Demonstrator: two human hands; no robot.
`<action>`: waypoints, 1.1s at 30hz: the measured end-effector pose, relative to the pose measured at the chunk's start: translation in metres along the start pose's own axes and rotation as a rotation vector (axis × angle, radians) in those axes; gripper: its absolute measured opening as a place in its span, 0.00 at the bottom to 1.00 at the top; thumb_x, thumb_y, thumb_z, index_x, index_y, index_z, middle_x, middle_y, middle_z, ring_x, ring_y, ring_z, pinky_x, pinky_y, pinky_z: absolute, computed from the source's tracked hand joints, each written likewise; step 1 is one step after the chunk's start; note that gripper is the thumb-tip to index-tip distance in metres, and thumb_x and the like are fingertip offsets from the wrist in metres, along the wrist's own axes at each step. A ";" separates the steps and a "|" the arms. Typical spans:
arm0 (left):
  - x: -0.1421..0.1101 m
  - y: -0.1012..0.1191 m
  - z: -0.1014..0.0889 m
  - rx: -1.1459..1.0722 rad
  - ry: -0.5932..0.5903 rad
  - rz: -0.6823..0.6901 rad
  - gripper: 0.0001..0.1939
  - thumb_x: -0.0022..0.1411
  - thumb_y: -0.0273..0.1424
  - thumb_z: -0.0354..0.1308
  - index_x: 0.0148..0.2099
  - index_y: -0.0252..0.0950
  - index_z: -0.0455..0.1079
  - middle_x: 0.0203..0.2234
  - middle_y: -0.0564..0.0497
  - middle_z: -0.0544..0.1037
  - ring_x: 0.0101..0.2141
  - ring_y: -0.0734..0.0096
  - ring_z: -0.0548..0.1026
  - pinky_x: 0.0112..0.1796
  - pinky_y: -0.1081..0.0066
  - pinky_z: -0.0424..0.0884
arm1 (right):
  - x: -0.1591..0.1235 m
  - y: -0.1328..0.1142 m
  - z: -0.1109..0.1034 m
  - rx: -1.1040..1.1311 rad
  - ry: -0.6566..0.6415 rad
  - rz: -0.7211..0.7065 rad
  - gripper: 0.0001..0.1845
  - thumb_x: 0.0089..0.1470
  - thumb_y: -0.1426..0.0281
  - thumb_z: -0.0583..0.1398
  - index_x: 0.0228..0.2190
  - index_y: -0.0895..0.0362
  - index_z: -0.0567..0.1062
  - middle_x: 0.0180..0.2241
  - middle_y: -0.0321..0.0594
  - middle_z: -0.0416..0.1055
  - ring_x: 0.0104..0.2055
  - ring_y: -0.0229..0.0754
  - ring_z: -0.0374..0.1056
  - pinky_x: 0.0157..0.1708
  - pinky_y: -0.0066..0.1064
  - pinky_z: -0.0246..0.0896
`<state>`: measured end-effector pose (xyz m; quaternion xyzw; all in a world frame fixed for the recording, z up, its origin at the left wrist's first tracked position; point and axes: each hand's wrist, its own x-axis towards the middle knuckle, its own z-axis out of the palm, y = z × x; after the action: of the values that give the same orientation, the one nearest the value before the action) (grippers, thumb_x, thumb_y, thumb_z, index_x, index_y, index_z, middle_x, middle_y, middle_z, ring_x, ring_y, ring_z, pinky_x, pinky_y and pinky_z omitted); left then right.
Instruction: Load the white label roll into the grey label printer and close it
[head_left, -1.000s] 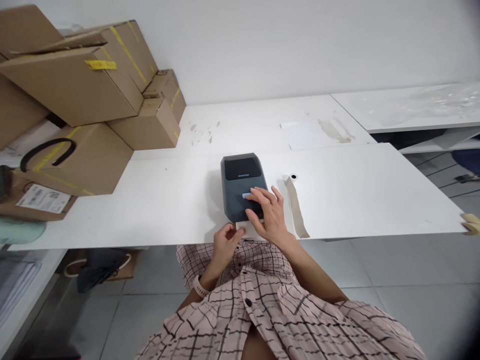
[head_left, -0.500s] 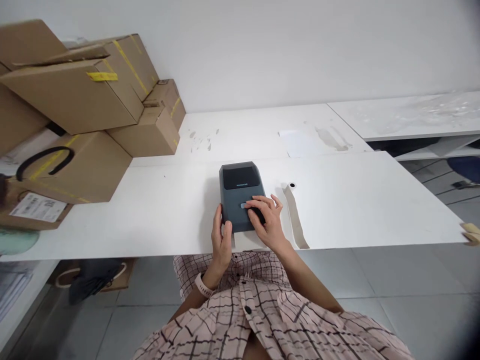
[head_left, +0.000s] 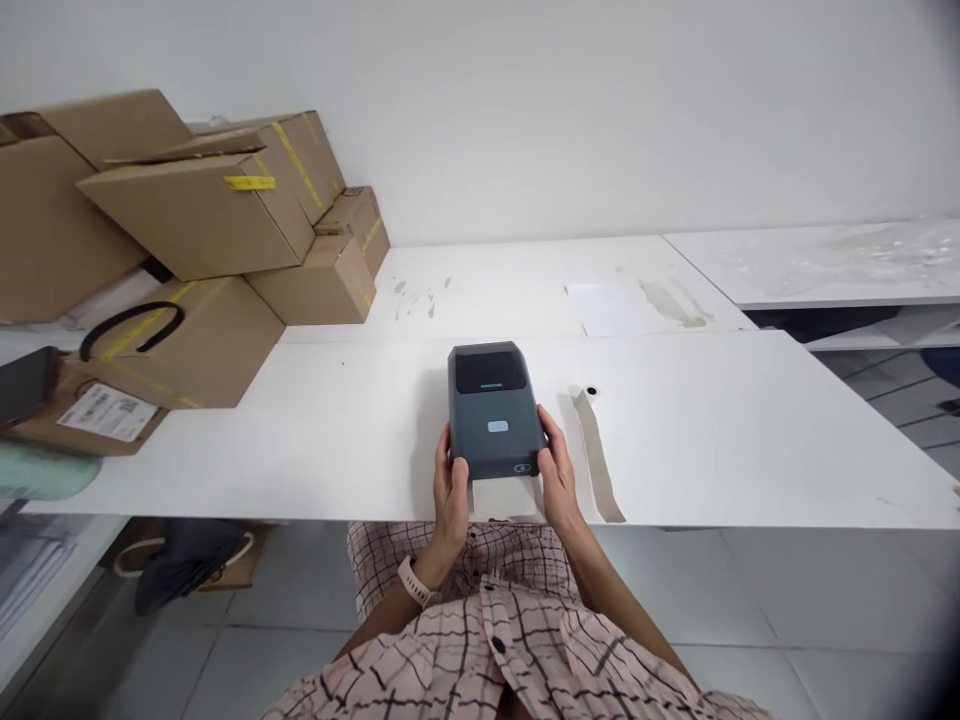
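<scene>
A dark blue-grey label printer [head_left: 484, 440] with a black window and a pale button stands on the white table near its front edge. My left hand [head_left: 451, 500] grips its left side, thumb at the front corner and fingers along the wall. On the opposite side my right hand [head_left: 556, 475] holds it the same way. From the printer's front a strip of paper [head_left: 502, 497] sticks out toward the table edge, between my hands. Right of the printer lies a small paper roll [head_left: 591, 391], with its unrolled strip [head_left: 598, 465] running toward me.
Cardboard boxes [head_left: 202, 215] with yellow tape are stacked at the left, one bearing a white label [head_left: 109, 412]. A sheet of paper [head_left: 600, 308] lies toward the back of the white table [head_left: 712, 430]. Clear plastic [head_left: 892, 245] covers part of the right table.
My left hand let go of the paper strip and moved onto the printer's left side. My right hand left the button area and closed on the right side.
</scene>
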<state>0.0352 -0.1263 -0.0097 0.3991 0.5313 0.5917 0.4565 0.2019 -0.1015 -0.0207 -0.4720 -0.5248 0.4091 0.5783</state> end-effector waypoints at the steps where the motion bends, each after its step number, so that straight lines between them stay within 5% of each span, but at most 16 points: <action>1: 0.001 -0.004 0.000 -0.020 0.004 0.010 0.37 0.72 0.55 0.49 0.76 0.44 0.54 0.75 0.44 0.59 0.73 0.55 0.59 0.68 0.58 0.64 | 0.000 0.004 0.000 0.003 0.002 0.009 0.35 0.69 0.47 0.51 0.70 0.46 0.60 0.74 0.43 0.55 0.76 0.53 0.52 0.73 0.54 0.53; 6: 0.004 -0.017 0.006 -0.153 0.011 0.046 0.35 0.75 0.54 0.42 0.75 0.45 0.55 0.74 0.45 0.60 0.72 0.57 0.61 0.68 0.59 0.65 | 0.001 0.016 0.007 0.077 0.048 0.037 0.35 0.72 0.48 0.38 0.71 0.48 0.58 0.74 0.41 0.56 0.76 0.49 0.53 0.73 0.56 0.53; 15: 0.005 -0.015 0.010 -0.058 0.050 0.067 0.36 0.75 0.55 0.40 0.75 0.43 0.54 0.74 0.41 0.60 0.71 0.59 0.62 0.66 0.61 0.66 | 0.002 0.007 0.021 0.008 0.165 0.018 0.32 0.73 0.51 0.39 0.68 0.49 0.61 0.69 0.46 0.64 0.71 0.47 0.62 0.67 0.51 0.64; 21: 0.006 -0.016 0.009 -0.061 0.064 0.077 0.40 0.73 0.58 0.39 0.76 0.40 0.54 0.74 0.40 0.60 0.72 0.58 0.61 0.67 0.61 0.65 | 0.001 0.009 0.017 0.097 0.174 0.005 0.33 0.73 0.50 0.38 0.69 0.50 0.58 0.71 0.49 0.61 0.73 0.47 0.59 0.70 0.55 0.59; 26: 0.026 0.019 0.002 -0.002 0.024 0.174 0.40 0.72 0.60 0.33 0.74 0.45 0.59 0.73 0.45 0.62 0.72 0.57 0.60 0.69 0.58 0.61 | 0.027 -0.015 -0.001 -0.076 0.089 -0.127 0.37 0.72 0.49 0.32 0.70 0.47 0.58 0.70 0.47 0.64 0.73 0.48 0.60 0.70 0.57 0.58; 33: 0.117 0.080 0.003 0.304 -0.128 0.454 0.41 0.72 0.60 0.31 0.74 0.45 0.59 0.74 0.50 0.59 0.76 0.57 0.48 0.74 0.52 0.45 | 0.127 -0.067 -0.004 -0.141 0.002 -0.165 0.42 0.68 0.41 0.30 0.72 0.44 0.53 0.73 0.41 0.58 0.76 0.50 0.52 0.74 0.60 0.47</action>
<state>-0.0021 -0.0141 0.0684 0.6085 0.4810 0.5659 0.2795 0.2187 0.0067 0.0723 -0.4671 -0.5889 0.3217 0.5757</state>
